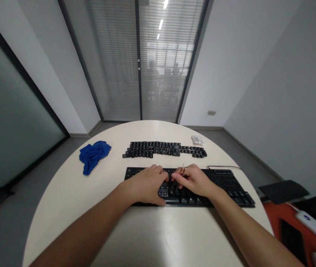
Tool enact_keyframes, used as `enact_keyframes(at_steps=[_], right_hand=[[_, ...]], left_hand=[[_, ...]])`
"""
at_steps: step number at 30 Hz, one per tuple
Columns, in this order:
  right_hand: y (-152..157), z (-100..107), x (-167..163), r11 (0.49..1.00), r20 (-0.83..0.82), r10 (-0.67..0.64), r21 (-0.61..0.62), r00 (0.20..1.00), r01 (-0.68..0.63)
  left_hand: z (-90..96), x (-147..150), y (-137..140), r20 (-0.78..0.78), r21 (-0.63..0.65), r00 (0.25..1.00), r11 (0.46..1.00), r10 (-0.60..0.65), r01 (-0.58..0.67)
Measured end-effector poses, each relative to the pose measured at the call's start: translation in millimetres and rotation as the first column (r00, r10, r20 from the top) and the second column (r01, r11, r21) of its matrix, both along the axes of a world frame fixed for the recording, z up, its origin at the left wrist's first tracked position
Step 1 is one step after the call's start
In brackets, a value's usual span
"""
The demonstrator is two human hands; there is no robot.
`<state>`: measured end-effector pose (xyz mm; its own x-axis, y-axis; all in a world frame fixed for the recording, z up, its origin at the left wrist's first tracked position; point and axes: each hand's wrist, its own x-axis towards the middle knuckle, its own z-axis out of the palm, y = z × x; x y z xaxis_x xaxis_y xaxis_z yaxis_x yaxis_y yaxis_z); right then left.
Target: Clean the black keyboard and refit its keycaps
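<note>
A black computer keyboard [224,181] lies near the front of the round table, with many keycaps off its left and middle parts. My left hand [148,184] holds the keyboard down, its thumb at the front edge and its fingers bent over the top. Just right of it, my right hand [192,180] is closed in a pinch over the keys. A thin wire tool [184,166], perhaps a keycap puller, pokes out above its fingers; the rest is hidden in the grip. Beyond the keyboard, loose black keycaps [155,148] are laid out in rows.
A crumpled blue cloth [94,154] lies on the left of the pale table [71,207]. A small clear plastic bag [197,140] sits at the back right. The keyboard cable [224,167] runs off the right edge, near an orange-red surface [274,218] bearing a power strip [315,226].
</note>
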<state>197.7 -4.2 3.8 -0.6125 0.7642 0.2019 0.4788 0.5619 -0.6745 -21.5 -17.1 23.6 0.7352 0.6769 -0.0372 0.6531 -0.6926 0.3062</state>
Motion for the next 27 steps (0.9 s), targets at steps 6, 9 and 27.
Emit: enact_keyframes(at_steps=[6, 9, 27], right_hand=[[1, -5, -1, 0.996, -0.077, -0.025, -0.081, 0.997, 0.019], [1, -6, -1, 0.995, -0.099, -0.036, -0.096, 0.994, 0.026], [6, -15, -2, 0.992, -0.186, -0.024, -0.124, 0.982, 0.001]], left_hand=[[-5.4, 3, 5, 0.097, -0.128, 0.994, 0.990, -0.045, 0.057], [-9.4, 4, 7, 0.109, -0.136, 0.994, 0.990, -0.028, 0.043], [-14.4, 10, 9, 0.139, -0.136, 0.990, 0.990, -0.014, 0.033]])
